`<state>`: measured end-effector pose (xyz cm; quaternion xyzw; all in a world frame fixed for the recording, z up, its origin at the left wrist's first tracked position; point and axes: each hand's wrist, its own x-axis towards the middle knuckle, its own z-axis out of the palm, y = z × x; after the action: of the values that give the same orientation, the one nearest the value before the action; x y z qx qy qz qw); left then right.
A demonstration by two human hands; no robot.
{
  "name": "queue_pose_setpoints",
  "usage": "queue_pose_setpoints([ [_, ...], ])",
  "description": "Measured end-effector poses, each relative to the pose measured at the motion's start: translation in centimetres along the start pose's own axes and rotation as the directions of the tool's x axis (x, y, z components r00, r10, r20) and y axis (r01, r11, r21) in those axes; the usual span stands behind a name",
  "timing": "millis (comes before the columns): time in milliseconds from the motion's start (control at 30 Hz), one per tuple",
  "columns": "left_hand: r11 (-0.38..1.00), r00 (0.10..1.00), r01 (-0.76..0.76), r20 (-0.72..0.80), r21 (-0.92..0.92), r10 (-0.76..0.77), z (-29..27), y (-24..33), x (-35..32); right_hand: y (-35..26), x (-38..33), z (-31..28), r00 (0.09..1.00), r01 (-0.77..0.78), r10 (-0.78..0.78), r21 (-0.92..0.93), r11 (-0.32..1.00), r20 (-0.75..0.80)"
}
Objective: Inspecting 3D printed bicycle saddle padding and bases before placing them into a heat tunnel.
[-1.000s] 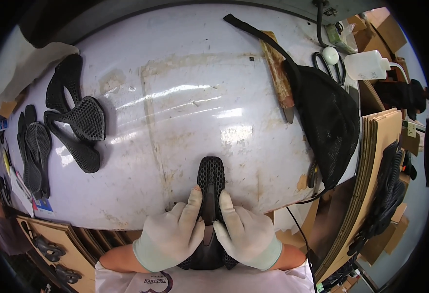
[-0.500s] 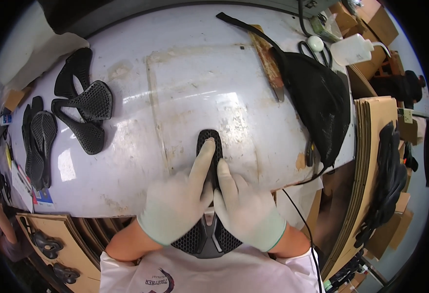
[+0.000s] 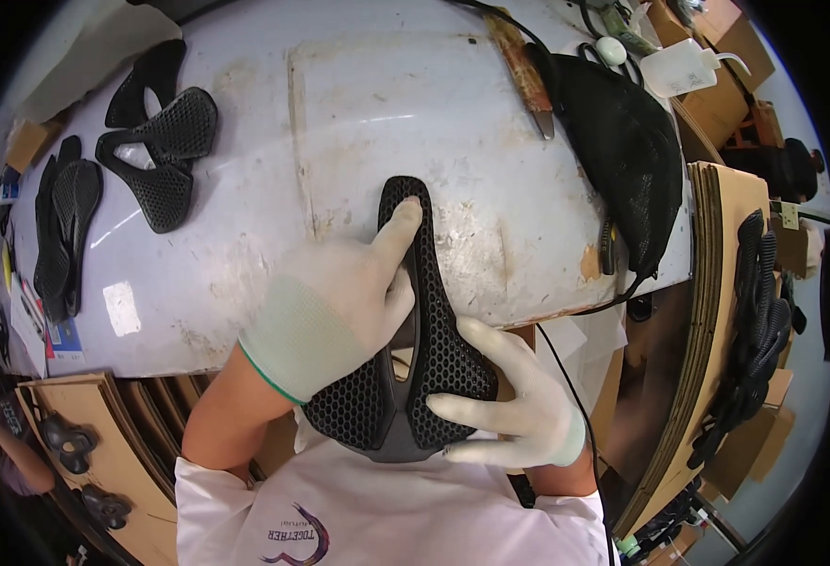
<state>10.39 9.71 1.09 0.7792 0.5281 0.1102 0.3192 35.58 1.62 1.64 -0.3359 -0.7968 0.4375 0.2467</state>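
A black bicycle saddle (image 3: 440,302) with honeycomb-patterned pads and a long central slot lies between my hands, its narrow nose over the table and its wide rear toward my body. My left hand (image 3: 325,288), in a pale knit glove, grips the nose part: the index fingertip presses on top near the tip and the thumb bends in at the slot. My right hand (image 3: 528,401), gloved likewise, holds the rear right wing by its edge, with spread fingers over the honeycomb. The saddle hides parts of both hands.
More black saddles (image 3: 160,193) lie at the table's left. On the right are a black mesh cloth (image 3: 622,160), a rust-stained blade tool (image 3: 528,80) and a white squeeze bottle (image 3: 681,68). Stacked cardboard sheets (image 3: 731,189) stand beyond the table. Another person's arm (image 3: 23,448) shows at far left.
My right hand has shifted from the nose part to the rear right wing. The saddle's nose and my left hand now appear higher in view; the view itself has also shifted.
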Motion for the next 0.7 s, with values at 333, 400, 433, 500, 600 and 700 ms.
queue_pose_setpoints([
  [333, 0.996, 0.999, 0.029, -0.042, -0.082, -0.033, 0.4, -0.1, -0.3, 0.7, -1.0, 0.4, 0.999, 0.008, -0.008, -0.006, 1.0, 0.034],
  [400, 0.998, 0.996, -0.001, -0.089, -0.069, -0.005, 0.6, -0.1, -0.4, 0.3, -0.7, 0.5, 0.999, -0.008, 0.008, -0.006, 1.0, 0.038],
  [433, 0.997, 0.996, 0.004, -0.086, -0.072, -0.01, 0.6, -0.2, -0.4, 0.1, -0.6, 0.5, 1.0, -0.007, 0.008, -0.015, 1.0, 0.03],
  [500, 0.997, 0.994, -0.025, -0.104, -0.072, 0.017, 0.6, -0.2, -0.3, -0.1, -0.4, 0.4, 1.0, -0.01, 0.01, -0.021, 1.0, 0.024],
  [600, 0.997, 0.997, 0.031, -0.071, -0.071, -0.036, 0.4, 0.2, -0.3, -0.4, -0.1, 0.1, 0.999, 0.0, 0.002, -0.05, 0.999, 0.033],
  [700, 0.998, 0.997, 0.053, -0.05, -0.046, -0.055, 0.3, 0.2, -0.1, -0.6, 0.2, -0.2, 0.998, 0.01, -0.007, -0.051, 0.999, 0.061],
])
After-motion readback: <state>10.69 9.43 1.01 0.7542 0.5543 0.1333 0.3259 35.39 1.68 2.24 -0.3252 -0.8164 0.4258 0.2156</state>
